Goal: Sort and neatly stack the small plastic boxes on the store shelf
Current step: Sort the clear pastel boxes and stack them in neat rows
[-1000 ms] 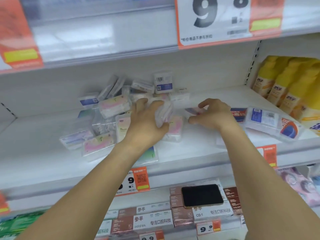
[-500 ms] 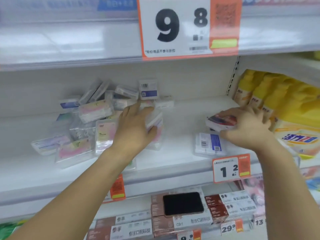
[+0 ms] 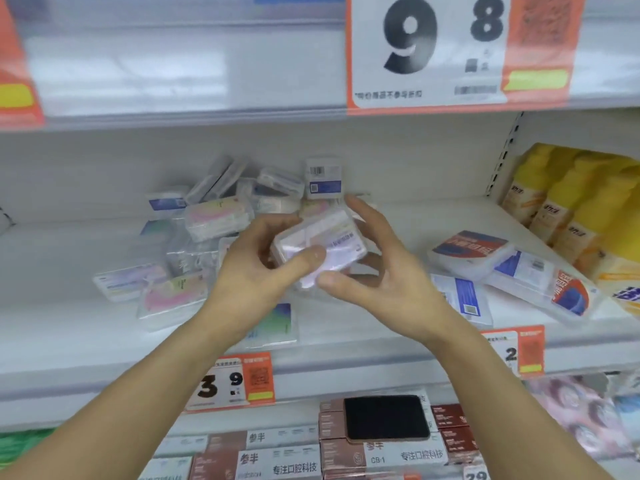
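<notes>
The small clear box (image 3: 320, 249) is off the shelf (image 3: 398, 327) and held between your two hands, in the air above the middle of the shelf board, in front of the jumbled pile (image 3: 211, 237) that fills the left half toward the back wall. You hold it tilted, label side up, probably so you can read which kind it is before choosing its stack.

Your left hand (image 3: 252, 271) grasps the box's near left corner, thumb pressed on top and fingers curled beneath. Your right hand (image 3: 374, 271) cups it from the right: thumb at the near edge, fingers spread and reaching round the far side, so the box is pinched from both ends and cannot slip. Both forearms rise from the bottom corners and meet at the box, wrists slightly cocked inward.

Toward the right end of the shelf, near the front edge, larger red-and-blue boxes (image 3: 471, 252) lie overlapping, just beside the yellow packs (image 3: 568, 209) at the right. That looks like the start of a sorted group, though it is not yet square. Most of the pile is unsorted, so you are early in the job.
</notes>
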Tool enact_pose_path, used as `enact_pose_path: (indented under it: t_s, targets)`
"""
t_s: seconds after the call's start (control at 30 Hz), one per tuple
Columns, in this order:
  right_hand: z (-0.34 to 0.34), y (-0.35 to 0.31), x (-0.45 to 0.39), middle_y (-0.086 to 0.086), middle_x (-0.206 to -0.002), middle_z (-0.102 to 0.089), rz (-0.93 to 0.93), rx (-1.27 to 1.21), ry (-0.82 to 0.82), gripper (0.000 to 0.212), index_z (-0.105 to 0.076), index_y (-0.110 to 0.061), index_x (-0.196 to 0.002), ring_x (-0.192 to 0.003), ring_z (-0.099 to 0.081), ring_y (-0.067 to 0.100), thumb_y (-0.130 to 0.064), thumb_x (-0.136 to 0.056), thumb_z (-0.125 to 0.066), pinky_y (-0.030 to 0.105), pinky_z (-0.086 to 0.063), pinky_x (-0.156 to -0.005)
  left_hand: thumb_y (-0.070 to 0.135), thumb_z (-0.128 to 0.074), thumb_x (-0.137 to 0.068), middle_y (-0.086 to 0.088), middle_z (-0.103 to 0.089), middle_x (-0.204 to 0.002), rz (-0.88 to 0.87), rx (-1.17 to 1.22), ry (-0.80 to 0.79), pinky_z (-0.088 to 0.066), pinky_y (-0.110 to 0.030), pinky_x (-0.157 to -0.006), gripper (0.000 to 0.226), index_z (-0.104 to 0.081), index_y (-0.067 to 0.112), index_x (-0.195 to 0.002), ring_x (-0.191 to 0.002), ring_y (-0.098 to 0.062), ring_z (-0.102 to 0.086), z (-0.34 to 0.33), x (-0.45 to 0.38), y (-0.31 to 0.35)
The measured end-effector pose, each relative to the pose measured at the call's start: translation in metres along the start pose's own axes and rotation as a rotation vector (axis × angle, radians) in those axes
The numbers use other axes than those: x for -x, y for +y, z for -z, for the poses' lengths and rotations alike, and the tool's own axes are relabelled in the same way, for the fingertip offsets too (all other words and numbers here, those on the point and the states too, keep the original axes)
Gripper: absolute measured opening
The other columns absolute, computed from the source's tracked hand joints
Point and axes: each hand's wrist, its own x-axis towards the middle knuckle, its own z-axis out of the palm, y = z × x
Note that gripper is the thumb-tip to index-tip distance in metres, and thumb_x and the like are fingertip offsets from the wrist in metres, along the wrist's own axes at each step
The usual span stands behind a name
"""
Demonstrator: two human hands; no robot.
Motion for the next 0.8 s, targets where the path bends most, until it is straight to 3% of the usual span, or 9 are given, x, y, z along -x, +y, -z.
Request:
enact_pose_path:
  t_s: [0.13,0.23,0.33,0.4,0.5,0.6,0.7,0.8]
  targets:
    - [-0.021,-0.010,-0.010,-0.006,-0.109,-0.073,-0.039,-0.141,0.109,0.062,-0.061,-0.029,-0.124,-0.094,-0.071,0.013,-0.043,-0.069,-0.086,0.039,-0.059,-0.078,0.045,-0.061,-0.083,0.001,-0.069,-0.118,0.187,0.259,-0.072,-0.048,-0.050,-0.099,0.043,-0.062,0.020,-0.118,-0.112,-0.018,-0.064,0.023,0.015,0.001]
    - [-0.041,-0.014,-0.014,-0.007,-0.106,-0.075,-0.037,-0.154,0.094,0.041,-0.069,-0.024,-0.110,-0.096,-0.071,0.014,-0.044,-0.075,-0.077,0.040,-0.057,-0.084,0.037,-0.055,-0.086,0.001,-0.068,-0.121,0.256,0.379,-0.094,-0.054,-0.041,-0.090,0.045,-0.057,0.017,-0.127,-0.111,-0.019,-0.065,0.040,0.028,0.002]
    - [-0.061,-0.019,-0.016,-0.009,-0.114,-0.072,-0.030,-0.168,0.003,0.039,-0.067,-0.025,-0.119,-0.103,-0.069,0.015,-0.045,-0.085,-0.067,0.045,-0.056,-0.092,0.039,-0.057,-0.084,-0.003,-0.071,-0.116,0.264,0.391,0.019,-0.054,-0.040,-0.085,0.044,-0.063,0.016,-0.121,-0.105,-0.022,-0.068,0.066,0.035,0.002]
    - [-0.074,-0.021,-0.020,-0.012,-0.119,-0.070,-0.028,-0.133,-0.022,0.040,-0.064,-0.031,-0.124,-0.104,-0.068,0.010,-0.047,-0.087,-0.063,0.037,-0.055,-0.092,0.043,-0.054,-0.082,-0.004,-0.073,-0.107,0.284,0.424,0.144,-0.053,-0.046,-0.089,0.042,-0.069,0.018,-0.112,-0.098,-0.021,-0.069,0.086,0.036,0.001]
    - [-0.091,-0.026,-0.036,-0.013,-0.112,-0.070,-0.052,-0.040,0.134,0.032,-0.065,-0.030,-0.119,-0.098,-0.067,0.002,-0.031,-0.087,-0.071,0.016,-0.051,-0.080,0.045,-0.052,-0.080,0.000,-0.074,-0.091,0.293,0.394,0.311,-0.054,-0.043,-0.084,0.035,-0.076,0.024,-0.095,-0.085,-0.016,-0.069,0.116,0.037,-0.005]
    - [-0.111,-0.032,-0.066,-0.012,-0.107,-0.068,-0.011,0.147,0.249,0.031,-0.065,-0.026,-0.114,-0.095,-0.065,0.003,-0.021,-0.084,-0.073,0.016,-0.051,-0.076,0.045,-0.054,-0.083,0.005,-0.071,-0.080,0.253,0.253,0.412,-0.053,-0.039,-0.075,0.029,-0.076,0.027,-0.073,-0.077,-0.012,-0.065,0.143,0.044,-0.014]
    - [-0.132,-0.034,-0.103,-0.004,-0.102,-0.067,0.104,0.293,0.106,0.022,-0.069,-0.015,-0.105,-0.091,-0.062,0.012,-0.014,-0.083,-0.073,0.019,-0.050,-0.076,0.054,-0.059,-0.073,-0.006,-0.061,-0.081,0.227,0.106,0.507,-0.048,-0.057,-0.088,0.036,-0.066,0.019,-0.073,-0.079,-0.020,-0.057,0.174,0.050,-0.019]
    - [-0.157,-0.036,-0.135,0.007,-0.100,-0.066,0.288,0.527,-0.084,0.028,-0.068,-0.004,-0.106,-0.090,-0.060,0.019,-0.009,-0.079,-0.073,0.008,-0.041,-0.074,0.057,-0.053,-0.071,-0.007,-0.056,-0.078,0.194,0.027,0.655,-0.048,-0.059,-0.085,0.036,-0.061,0.022,-0.068,-0.075,-0.021,-0.053,0.206,0.058,-0.019]
